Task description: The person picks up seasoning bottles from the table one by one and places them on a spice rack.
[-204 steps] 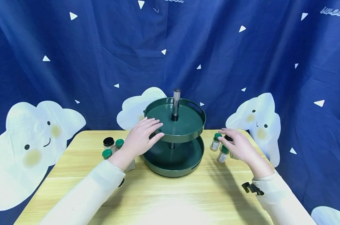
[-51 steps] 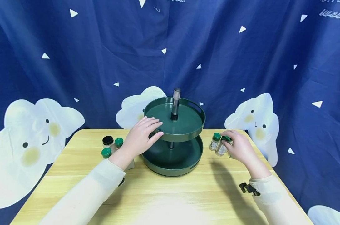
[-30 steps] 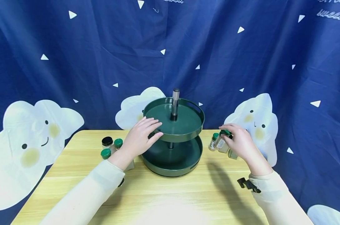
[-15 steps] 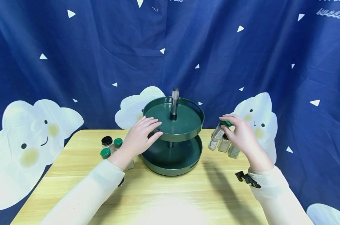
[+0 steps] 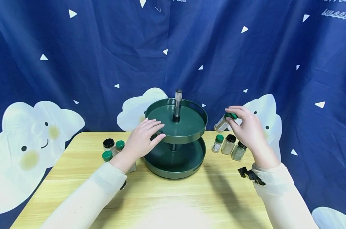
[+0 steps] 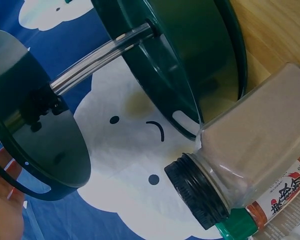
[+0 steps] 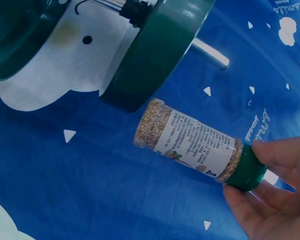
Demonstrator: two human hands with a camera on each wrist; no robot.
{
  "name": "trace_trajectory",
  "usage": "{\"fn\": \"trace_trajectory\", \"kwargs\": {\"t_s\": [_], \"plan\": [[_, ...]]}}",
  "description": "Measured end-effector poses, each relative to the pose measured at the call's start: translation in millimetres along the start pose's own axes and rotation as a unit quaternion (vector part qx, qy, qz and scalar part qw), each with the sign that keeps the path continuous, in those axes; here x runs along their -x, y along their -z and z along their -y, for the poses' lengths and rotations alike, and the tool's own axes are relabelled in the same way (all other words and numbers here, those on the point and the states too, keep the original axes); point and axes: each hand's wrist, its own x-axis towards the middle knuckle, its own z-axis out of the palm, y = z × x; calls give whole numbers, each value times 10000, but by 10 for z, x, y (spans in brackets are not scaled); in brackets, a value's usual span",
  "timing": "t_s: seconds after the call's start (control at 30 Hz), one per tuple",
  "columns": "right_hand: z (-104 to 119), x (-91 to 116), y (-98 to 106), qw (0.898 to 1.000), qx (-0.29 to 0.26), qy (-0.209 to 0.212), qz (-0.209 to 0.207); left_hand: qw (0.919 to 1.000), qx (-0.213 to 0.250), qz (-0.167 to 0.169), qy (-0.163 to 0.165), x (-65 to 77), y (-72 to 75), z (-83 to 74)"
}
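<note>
My right hand (image 5: 248,130) pinches the green cap of a spice jar (image 5: 221,124) and holds it tilted in the air, right of the two-tier tray stand (image 5: 175,139). Pale seeds and a printed label show on this jar (image 7: 190,142) in the right wrist view, with thumb and fingers (image 7: 282,152) on its cap. My left hand (image 5: 142,140) rests at the left rim of the upper tray, fingers extended over it. In the left wrist view part of that hand (image 6: 5,200) shows by the tray's handle slot. Both tiers look bare in the head view.
Below the right hand stand a green-capped jar (image 5: 217,143) and two black-capped jars (image 5: 228,145). Several more jars, one black-capped (image 5: 108,143), stand left of the stand, partly hidden by the left arm. A blue curtain (image 5: 173,47) hangs behind the wooden table (image 5: 173,200).
My right hand took hold of a green-capped jar from the right group and lifted it up, uncovering the jars below. The left hand has stayed on the upper tray.
</note>
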Motion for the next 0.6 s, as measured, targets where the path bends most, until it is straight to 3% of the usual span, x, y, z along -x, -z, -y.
{"fn": "trace_trajectory", "kwargs": {"t_s": [0.3, 0.6], "plan": [[77, -161, 5, 9994, 71, 215, -272, 10000, 20, -25, -23, -8, 0, -4], [215, -302, -31, 9993, -120, 175, -305, 10000, 27, -51, -15, 3, -13, 11]]}}
